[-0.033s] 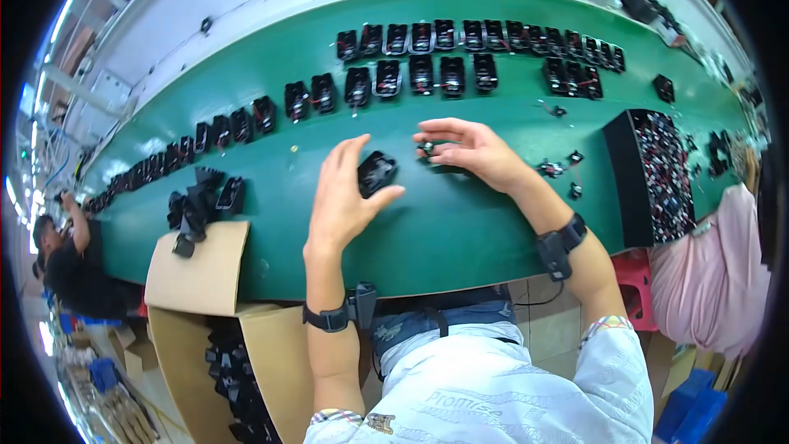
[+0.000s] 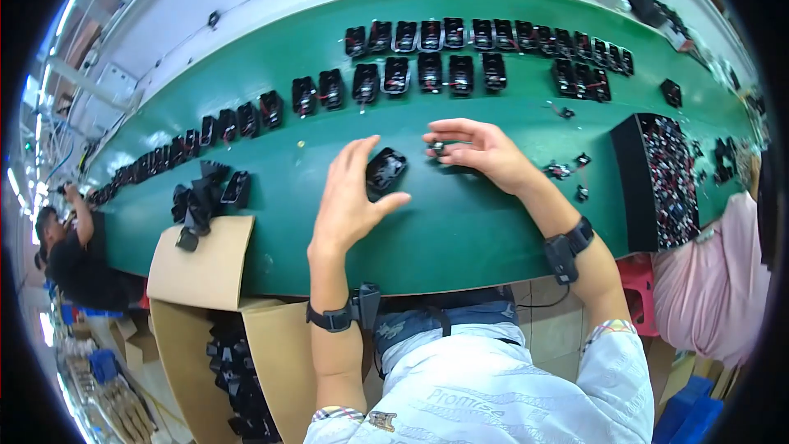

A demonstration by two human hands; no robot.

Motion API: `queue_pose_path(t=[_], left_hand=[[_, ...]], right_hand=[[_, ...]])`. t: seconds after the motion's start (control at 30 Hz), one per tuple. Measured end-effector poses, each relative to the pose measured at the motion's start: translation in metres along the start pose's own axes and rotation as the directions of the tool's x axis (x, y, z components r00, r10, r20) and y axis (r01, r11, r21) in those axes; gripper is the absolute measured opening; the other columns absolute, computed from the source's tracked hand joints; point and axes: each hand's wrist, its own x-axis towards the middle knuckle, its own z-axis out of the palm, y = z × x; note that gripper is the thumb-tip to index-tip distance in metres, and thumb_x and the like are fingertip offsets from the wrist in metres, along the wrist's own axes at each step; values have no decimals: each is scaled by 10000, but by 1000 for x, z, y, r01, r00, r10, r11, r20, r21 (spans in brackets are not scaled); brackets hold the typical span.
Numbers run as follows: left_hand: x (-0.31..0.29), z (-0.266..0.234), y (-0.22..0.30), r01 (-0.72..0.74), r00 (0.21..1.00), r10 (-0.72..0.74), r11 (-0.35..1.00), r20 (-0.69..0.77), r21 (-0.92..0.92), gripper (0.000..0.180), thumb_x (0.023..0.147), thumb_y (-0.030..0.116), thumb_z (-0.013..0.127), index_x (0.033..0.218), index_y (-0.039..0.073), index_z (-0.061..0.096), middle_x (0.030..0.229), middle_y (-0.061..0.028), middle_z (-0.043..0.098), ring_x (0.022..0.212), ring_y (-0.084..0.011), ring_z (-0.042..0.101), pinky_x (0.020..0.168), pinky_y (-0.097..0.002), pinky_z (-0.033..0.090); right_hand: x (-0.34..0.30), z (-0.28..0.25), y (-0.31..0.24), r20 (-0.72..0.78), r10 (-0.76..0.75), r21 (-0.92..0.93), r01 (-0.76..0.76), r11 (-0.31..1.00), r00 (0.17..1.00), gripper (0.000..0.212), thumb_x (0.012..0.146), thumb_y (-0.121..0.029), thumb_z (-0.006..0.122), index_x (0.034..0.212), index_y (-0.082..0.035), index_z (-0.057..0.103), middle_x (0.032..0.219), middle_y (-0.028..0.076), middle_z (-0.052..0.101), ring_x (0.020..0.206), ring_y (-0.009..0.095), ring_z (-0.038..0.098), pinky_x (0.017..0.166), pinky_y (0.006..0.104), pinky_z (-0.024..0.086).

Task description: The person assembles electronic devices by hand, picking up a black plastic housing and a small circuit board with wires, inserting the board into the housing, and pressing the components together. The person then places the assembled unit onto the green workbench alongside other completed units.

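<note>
At the far left a second person (image 2: 62, 251) in black leans at the end of the green table (image 2: 460, 230). Just right of them a cardboard box (image 2: 205, 267) stands open against the table's near edge, one flap lying on the green, more black parts (image 2: 238, 378) stacked inside; a small heap (image 2: 201, 197) of the same parts sits above the flap. Two curved rows (image 2: 427, 57) of black housings run across the far side, too many at the left end to count, about seven in the near row at centre. The left hand (image 2: 349, 201) rests open, fingers spread apart, thumb out, cupped beside one black housing (image 2: 385, 171) lying on the table and touching it. The right hand (image 2: 481, 152) has its fingertips pinched together on a tiny dark part (image 2: 438, 148). Four or so small loose pieces (image 2: 567, 173) lie right of it. Further right stands a black tray (image 2: 629, 185) full of small mixed parts
</note>
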Motion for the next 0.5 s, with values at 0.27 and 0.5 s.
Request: queue_pose_path(t=[0.27,0.5], left_hand=[[-5,23,-7,-20,999,20,1000,-45,-1,596,773,32,790,1336,67,595,1310,-149,615,1211,-363,573,1040,-437,484],[40,18,7,-116,985,136,977,103,-180,594,748,-61,629,1327,58,567,1278,-192,617,1153,-424,613,965,-481,527]], right_hand=[[1,9,-8,-105,57,-77,-65,995,993,434,934,-34,694,1354,19,598,1279,135,686,1068,199,718,871,285,587],[-3,7,-6,-132,-118,-361,63,930,984,320,898,-40,747,1203,4,659,1153,74,709,955,125,707,789,246,565]])
